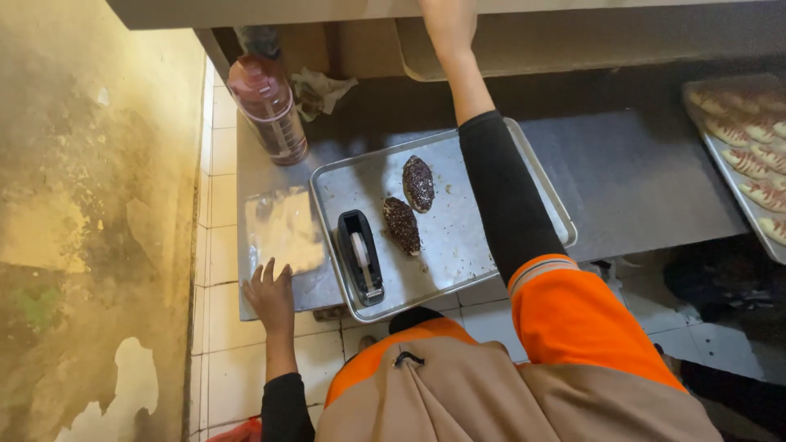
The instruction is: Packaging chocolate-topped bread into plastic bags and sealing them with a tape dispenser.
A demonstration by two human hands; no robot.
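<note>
My left hand [270, 296] lies flat at the near edge of the table [639, 188], fingers [264, 275] spread and holding nothing, their tips touching the clear plastic bag [282, 229] that lies just beside the metal tray [458, 237]. My right hand [449, 23] is stretched far forward to the shelf [573, 45] above the table; its fingers are out of sight past the shelf edge, so I cannot tell whether they are closed on anything. My sleeved forearm hangs right over the tray, where two dark sprinkle-coated buns [409, 205] lie near a black tape dispenser [360, 255]. I judge that the sleeve could drag across the nearer bun and knock off its coating if the arm sinks. The bag is light and sits close to the table edge, so a push from my left hand could send it off. The bottle [268, 110] stands well clear, as does the second tray of striped buns [749, 155].
</note>
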